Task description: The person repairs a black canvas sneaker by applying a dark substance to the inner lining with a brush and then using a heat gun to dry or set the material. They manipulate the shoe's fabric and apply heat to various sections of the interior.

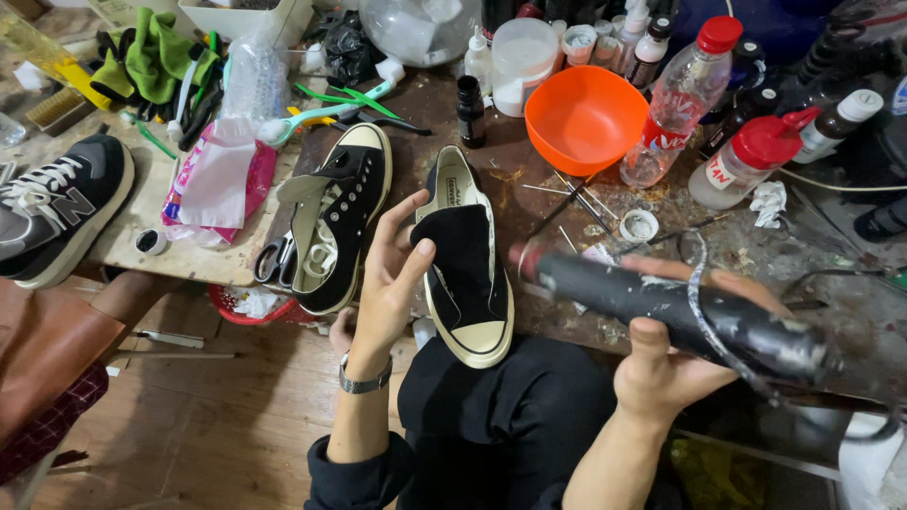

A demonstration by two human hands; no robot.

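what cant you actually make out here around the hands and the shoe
Head view, the only one:
- Inside of the black shoe: covered by its tongue and the left hand.
- Tip of the dark heat gun in the right hand: blurred.
- Grey sneaker: cut off by the left edge.
- Red basket: mostly hidden under the table.

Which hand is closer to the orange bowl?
The right. The right hand grips a black heat tool just below the orange bowl. The left hand holds a black sneaker further off, down to the bowl's left.
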